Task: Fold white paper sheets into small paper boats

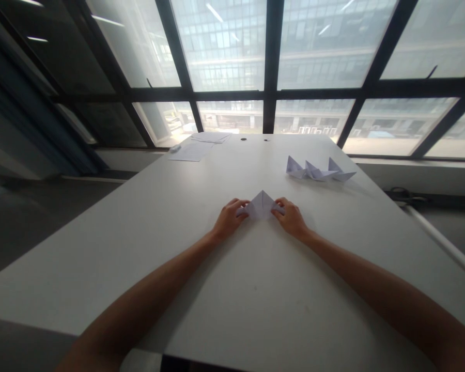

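Observation:
A folded sheet of white paper [262, 205] rests in front of me, its peak pointing away and a crease running down its middle. My left hand [231, 216] pinches its left corner between thumb and fingers. On the opposite side, my right hand [289, 215] grips the right corner in the same way. Fingers cover both corners in part. Beyond my right hand stand several folded paper boats [316, 172], close together in a row.
The white table [151, 243] stretches toward tall windows [232, 46]. At its far left lie flat paper sheets [194, 151] with a small whitish item [175, 149] beside them. Two dark round spots show near the far edge. A pale pole [442, 237] runs past the right side.

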Available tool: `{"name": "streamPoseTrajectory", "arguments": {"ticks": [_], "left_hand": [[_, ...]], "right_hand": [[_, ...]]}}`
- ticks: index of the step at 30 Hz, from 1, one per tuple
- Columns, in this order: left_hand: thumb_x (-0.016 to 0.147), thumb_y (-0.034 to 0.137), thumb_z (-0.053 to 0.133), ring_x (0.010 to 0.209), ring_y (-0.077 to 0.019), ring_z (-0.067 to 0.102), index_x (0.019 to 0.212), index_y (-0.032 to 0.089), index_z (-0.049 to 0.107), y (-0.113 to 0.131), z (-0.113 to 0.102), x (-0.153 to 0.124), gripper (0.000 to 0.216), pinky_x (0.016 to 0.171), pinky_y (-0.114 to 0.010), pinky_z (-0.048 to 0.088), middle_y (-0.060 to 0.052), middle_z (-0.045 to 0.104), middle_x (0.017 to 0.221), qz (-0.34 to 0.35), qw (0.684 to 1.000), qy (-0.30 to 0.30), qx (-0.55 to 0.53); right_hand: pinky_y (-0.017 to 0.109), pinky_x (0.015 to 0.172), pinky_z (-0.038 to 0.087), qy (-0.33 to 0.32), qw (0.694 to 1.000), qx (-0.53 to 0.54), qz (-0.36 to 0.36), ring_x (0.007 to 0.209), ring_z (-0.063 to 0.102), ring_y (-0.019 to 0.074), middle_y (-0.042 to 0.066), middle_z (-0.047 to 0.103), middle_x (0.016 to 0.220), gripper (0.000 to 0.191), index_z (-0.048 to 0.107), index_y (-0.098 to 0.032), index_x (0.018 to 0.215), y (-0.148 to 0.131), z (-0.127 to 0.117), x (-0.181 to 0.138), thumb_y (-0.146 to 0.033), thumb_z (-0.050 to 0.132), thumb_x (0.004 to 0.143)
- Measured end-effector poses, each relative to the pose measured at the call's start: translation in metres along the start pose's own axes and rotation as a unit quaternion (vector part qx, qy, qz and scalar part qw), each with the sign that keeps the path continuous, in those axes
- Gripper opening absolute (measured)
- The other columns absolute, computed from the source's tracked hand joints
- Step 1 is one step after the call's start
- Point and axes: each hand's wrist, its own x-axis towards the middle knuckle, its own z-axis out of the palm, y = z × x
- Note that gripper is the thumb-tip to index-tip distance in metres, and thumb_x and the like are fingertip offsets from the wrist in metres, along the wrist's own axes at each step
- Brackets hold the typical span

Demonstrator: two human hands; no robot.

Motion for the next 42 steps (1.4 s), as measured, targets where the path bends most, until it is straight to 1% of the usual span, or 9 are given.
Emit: {"name": "streamPoseTrajectory", "arguments": {"ticks": [3,8,14,17,20,23,26,32,42], "left_hand": [[0.08,0.016,0.07,0.096,-0.0195,0.064,0.111,0.024,0.068,-0.003,0.0,0.001,0.032,0.085,-0.032,0.053,-0.005,0.062,0.107,-0.016,0.999,0.026,-0.023],[0.074,0.021,0.075,0.081,-0.0168,0.065,0.096,0.018,0.064,-0.013,0.005,0.003,0.024,0.066,-0.029,0.057,-0.005,0.059,0.103,-0.112,0.988,0.065,-0.088],[0.081,0.023,0.068,0.077,-0.0152,0.062,0.077,0.018,0.062,-0.013,0.005,0.003,0.009,0.075,-0.033,0.059,-0.003,0.058,0.089,-0.064,0.992,0.067,-0.08],[0.083,0.021,0.066,0.086,-0.0163,0.061,0.08,0.019,0.063,-0.009,0.005,0.002,0.005,0.077,-0.033,0.059,-0.003,0.057,0.094,-0.028,0.994,0.086,-0.063],[0.085,0.021,0.064,0.084,-0.0154,0.06,0.082,0.02,0.063,-0.006,0.005,0.001,0.004,0.076,-0.032,0.059,-0.002,0.057,0.093,-0.013,0.994,0.092,-0.057],[0.086,0.024,0.064,0.08,-0.015,0.062,0.086,0.02,0.064,-0.007,0.007,0.002,0.004,0.074,-0.031,0.059,-0.002,0.06,0.09,-0.026,0.994,0.076,-0.071],[0.082,0.026,0.068,0.081,-0.0159,0.063,0.099,0.02,0.064,-0.008,0.007,0.003,0.019,0.072,-0.03,0.058,-0.003,0.063,0.093,-0.053,0.992,0.085,-0.073],[0.083,0.026,0.063,0.075,-0.0159,0.064,0.093,0.019,0.068,-0.01,0.004,0.004,0.013,0.07,-0.029,0.055,-0.002,0.065,0.083,-0.093,0.991,0.074,-0.056],[0.089,0.027,0.057,0.083,-0.0186,0.067,0.087,0.019,0.071,-0.012,0.006,0.003,0.017,0.078,-0.031,0.054,-0.004,0.072,0.09,-0.064,0.995,0.055,-0.055]], "right_hand": [[0.03,0.071,0.045,0.005,0.997,0.067,0.028,0.077,0.064,0.0204,0.005,0.069,0.087,0.017,0.064,-0.021,0.098,0.005,0.0,0.002,-0.026,0.062,0.082],[0.03,0.07,0.044,0.031,0.994,0.096,0.039,0.076,0.063,0.0199,0.004,0.069,0.083,0.016,0.065,-0.02,0.093,0.009,0.0,0.005,-0.026,0.062,0.079],[0.03,0.07,0.044,0.039,0.994,0.091,0.049,0.074,0.063,0.0197,0.004,0.069,0.083,0.017,0.065,-0.02,0.093,0.01,0.0,0.006,-0.026,0.061,0.077],[0.031,0.07,0.044,0.041,0.993,0.094,0.057,0.074,0.063,0.0199,0.004,0.068,0.082,0.018,0.065,-0.02,0.093,0.01,0.0,0.006,-0.027,0.061,0.077],[0.031,0.07,0.044,0.038,0.993,0.098,0.062,0.073,0.062,0.0195,0.004,0.068,0.08,0.017,0.065,-0.02,0.092,0.01,0.0,0.006,-0.027,0.06,0.077],[0.031,0.071,0.044,0.039,0.993,0.097,0.062,0.074,0.063,0.0199,0.004,0.068,0.081,0.018,0.065,-0.019,0.092,0.009,-0.001,0.006,-0.027,0.06,0.077],[0.032,0.073,0.045,0.041,0.993,0.094,0.062,0.076,0.063,0.0204,0.004,0.068,0.083,0.019,0.065,-0.019,0.093,0.009,-0.001,0.006,-0.028,0.06,0.077],[0.032,0.072,0.045,0.04,0.993,0.091,0.057,0.076,0.063,0.0205,0.004,0.069,0.083,0.019,0.065,-0.02,0.093,0.008,-0.001,0.005,-0.027,0.06,0.078],[0.032,0.072,0.045,0.045,0.993,0.098,0.051,0.077,0.064,0.0213,0.005,0.069,0.083,0.018,0.065,-0.019,0.093,0.009,-0.001,0.005,-0.027,0.059,0.078]]}}
